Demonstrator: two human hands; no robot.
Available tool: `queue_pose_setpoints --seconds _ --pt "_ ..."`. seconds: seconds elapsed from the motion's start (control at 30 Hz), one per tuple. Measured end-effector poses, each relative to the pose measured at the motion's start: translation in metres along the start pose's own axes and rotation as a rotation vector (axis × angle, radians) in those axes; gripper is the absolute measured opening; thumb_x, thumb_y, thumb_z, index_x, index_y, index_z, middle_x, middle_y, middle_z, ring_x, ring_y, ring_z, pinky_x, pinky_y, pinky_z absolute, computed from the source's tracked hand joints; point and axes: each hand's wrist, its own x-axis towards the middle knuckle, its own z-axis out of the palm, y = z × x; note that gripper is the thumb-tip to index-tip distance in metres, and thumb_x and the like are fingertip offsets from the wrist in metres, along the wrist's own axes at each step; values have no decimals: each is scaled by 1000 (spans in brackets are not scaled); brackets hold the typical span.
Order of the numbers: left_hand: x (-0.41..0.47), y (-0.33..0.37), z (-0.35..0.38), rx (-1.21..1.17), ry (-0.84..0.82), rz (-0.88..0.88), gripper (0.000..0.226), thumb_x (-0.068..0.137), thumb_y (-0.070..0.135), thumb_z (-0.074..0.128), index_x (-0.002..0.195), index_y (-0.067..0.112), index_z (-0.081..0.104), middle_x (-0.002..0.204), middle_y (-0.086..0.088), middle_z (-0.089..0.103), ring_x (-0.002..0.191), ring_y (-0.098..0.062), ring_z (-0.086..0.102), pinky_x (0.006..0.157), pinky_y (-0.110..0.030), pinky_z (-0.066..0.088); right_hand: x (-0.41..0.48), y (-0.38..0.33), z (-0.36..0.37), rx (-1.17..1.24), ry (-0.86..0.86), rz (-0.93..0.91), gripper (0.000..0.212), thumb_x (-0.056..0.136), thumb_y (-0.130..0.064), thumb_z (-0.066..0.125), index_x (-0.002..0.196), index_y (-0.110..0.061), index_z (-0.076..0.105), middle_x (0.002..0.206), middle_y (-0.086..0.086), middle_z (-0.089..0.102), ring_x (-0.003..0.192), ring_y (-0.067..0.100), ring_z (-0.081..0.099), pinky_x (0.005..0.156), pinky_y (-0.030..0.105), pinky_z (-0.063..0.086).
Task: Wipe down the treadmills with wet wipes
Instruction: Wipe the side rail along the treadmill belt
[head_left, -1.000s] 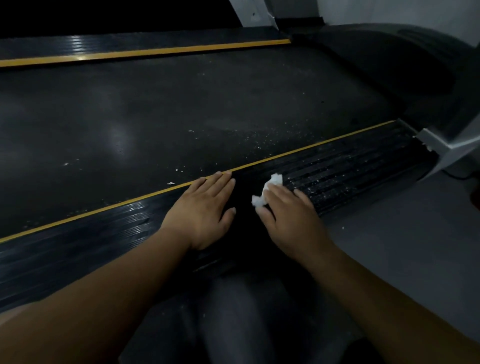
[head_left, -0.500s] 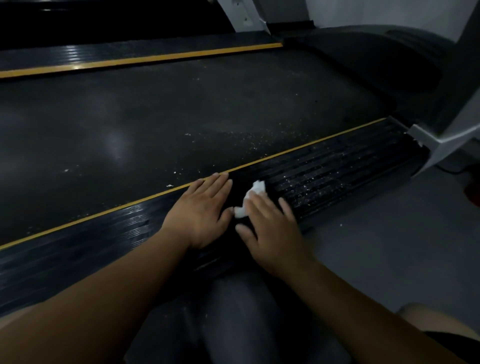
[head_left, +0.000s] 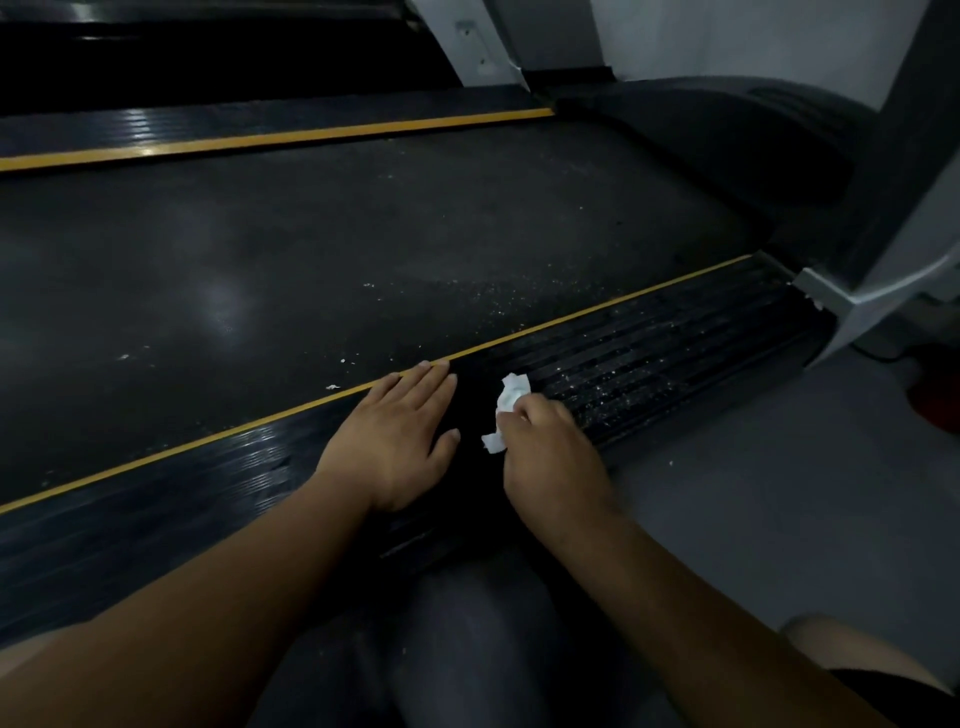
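A dark treadmill fills the view, with its belt (head_left: 311, 270) between two ribbed side rails edged in yellow. My left hand (head_left: 397, 434) rests flat, fingers straight, on the near side rail (head_left: 649, 343). Just to its right, my right hand (head_left: 550, 452) grips a crumpled white wet wipe (head_left: 509, 402) with curled fingers and holds it against the rail. White specks of dust lie on the rail to the right of the wipe and on the belt beyond it.
The motor cover (head_left: 701, 140) and a grey upright post (head_left: 883, 249) stand at the right end. The far side rail (head_left: 260, 130) runs along the top. Grey floor (head_left: 779, 509) lies to the right; my knees show at the bottom.
My right hand slid the wipe leftward along the rail toward my left hand, and its fingers went from flat to curled round the wipe. My left hand stayed put.
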Motion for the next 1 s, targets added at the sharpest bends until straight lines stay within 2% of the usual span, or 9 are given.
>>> queue_pose_setpoints --seconds 0.13,0.27,0.37,0.47,0.57,0.63,0.8,0.9,1.0 --pt "0 0 0 0 -1 3 89 84 61 -4 162 21 8 168 5 -3 154 -9 -7 125 -31 -4 -2 -22 12 -18 64 90 24 92 -17 59 114 -8 64 114 13 63 108 32 60 87 41 49" --pt "0 -1 1 -9 7 0 88 84 60 -3 161 20 10 168 4 -1 154 -8 -6 125 -31 -3 -10 -32 25 -113 106 153 41 80 -36 76 109 -8 72 121 15 68 115 32 63 94 46 50" --pt "1 -1 2 -12 5 0 87 84 60 -3 161 21 8 168 5 -2 154 -8 -7 125 -31 -3 -9 -30 26 -52 191 134 38 90 -40 61 106 -7 70 119 13 67 108 29 62 87 43 51" --pt "1 -1 1 -17 -2 3 88 84 61 -3 161 21 7 168 5 -4 153 -7 -8 125 -31 -4 -14 -31 24 39 187 132 47 93 -45 39 113 -12 66 120 6 65 110 25 60 88 41 49" --pt "0 -1 0 -31 3 6 88 84 62 -2 161 21 8 168 4 -2 153 -8 -7 124 -31 -4 -35 -20 27 49 211 36 48 90 -43 43 118 -12 66 128 6 64 118 24 60 88 42 50" --pt "0 0 0 -16 2 2 89 84 62 -4 162 21 7 168 4 -3 154 -8 -8 124 -31 -4 -37 2 27 52 255 10 42 91 -41 48 117 -13 65 122 3 66 114 23 62 86 42 50" --pt "0 1 -2 -10 -10 -2 90 82 63 -7 161 22 4 168 5 -7 153 -8 -10 125 -31 -5 -18 10 26 65 244 160 52 94 -47 45 131 -14 58 122 -2 63 114 20 59 92 43 46" --pt "0 0 -1 -9 -18 -2 90 82 63 -7 162 22 3 167 6 -8 153 -8 -11 125 -31 -5 -40 9 32 87 275 47 47 95 -45 49 124 -11 63 121 1 64 111 23 61 88 45 49" --pt "1 -1 0 -6 -18 -5 89 82 63 -7 161 22 3 167 6 -7 153 -8 -11 126 -33 -4 -45 31 33 92 341 71 47 96 -45 48 122 -10 67 127 2 65 118 24 61 97 52 46"
